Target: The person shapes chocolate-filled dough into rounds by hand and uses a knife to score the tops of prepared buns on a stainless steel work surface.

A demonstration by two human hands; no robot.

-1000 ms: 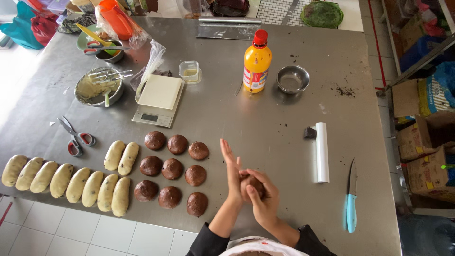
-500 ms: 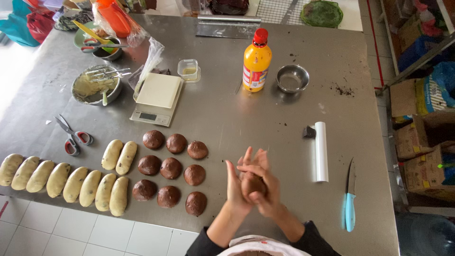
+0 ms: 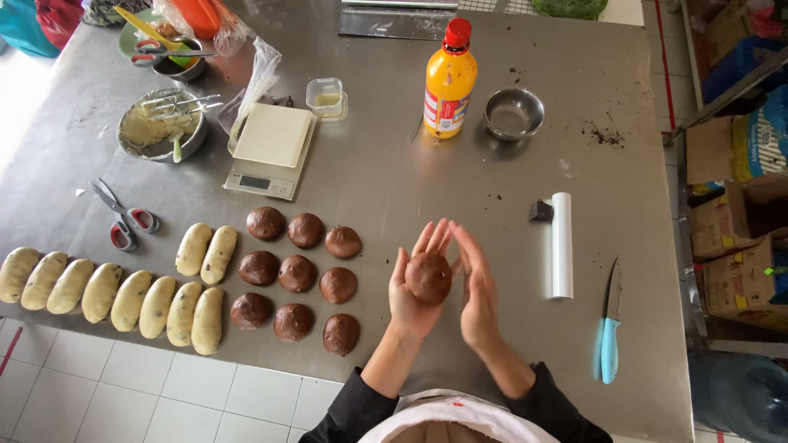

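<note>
Your left hand (image 3: 417, 289) is held palm up above the steel table (image 3: 394, 184), near its front edge. A round brown dough ball (image 3: 428, 277) rests in that palm. The fingers are extended and only slightly curled, so the hand cradles the ball without clamping it.

Your right hand (image 3: 476, 289) stands on edge just beside the ball, palm facing it and fingers straight. The hand is open. Its palm appears to touch the side of the ball, but the contact cannot be confirmed from this view.

To the left of your hands, nine brown dough balls (image 3: 297, 272) lie on the table in three rows of three. Further left, pale oblong dough pieces (image 3: 115, 291) lie side by side in a line along the front edge, with two more just above the right end of the line.

To the right of your hands, a white roller (image 3: 561, 244) lies lengthwise on the table. A knife (image 3: 609, 335) with a light blue handle lies near the right edge, well apart from your hands.

Behind your hands stand an orange bottle (image 3: 450, 80) with a red cap and a small steel bowl (image 3: 514, 114). A white scale (image 3: 271, 149) sits left of the bottle. Scissors (image 3: 121, 217) lie near the left edge.
</note>
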